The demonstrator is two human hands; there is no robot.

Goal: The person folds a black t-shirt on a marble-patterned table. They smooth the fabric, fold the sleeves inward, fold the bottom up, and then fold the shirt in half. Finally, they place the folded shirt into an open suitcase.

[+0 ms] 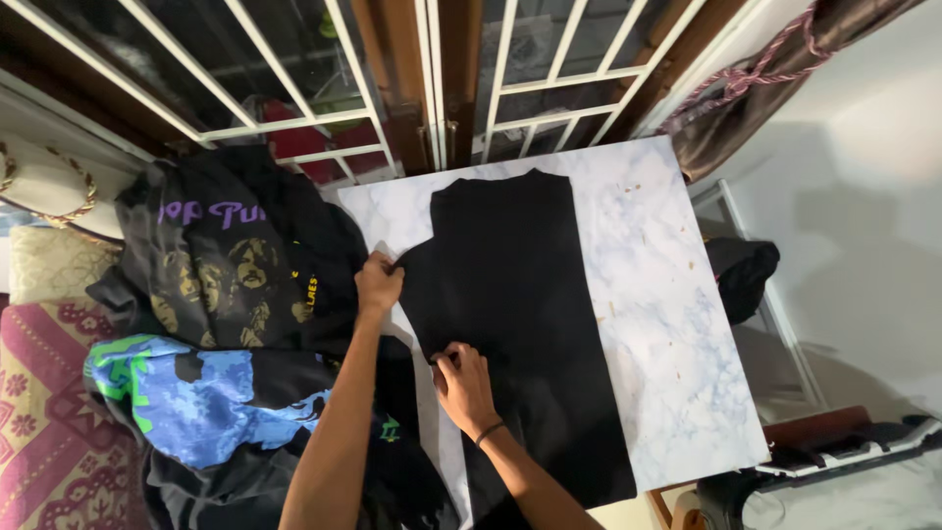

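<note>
A black shirt point(520, 294) lies flat along a white marble-patterned table point(657, 294), its collar toward the window. My left hand point(377, 283) pinches the sleeve edge at the shirt's left side. My right hand point(463, 383), with a dark band on the wrist, grips the same edge lower down. Both hands hold the fabric of the left sleeve fold.
A heap of dark printed shirts point(235, 265) and a blue-green one point(196, 402) sits left of the table on a patterned couch point(49, 422). A barred window point(442, 79) is beyond. A dark bag point(741, 275) lies on the floor to the right.
</note>
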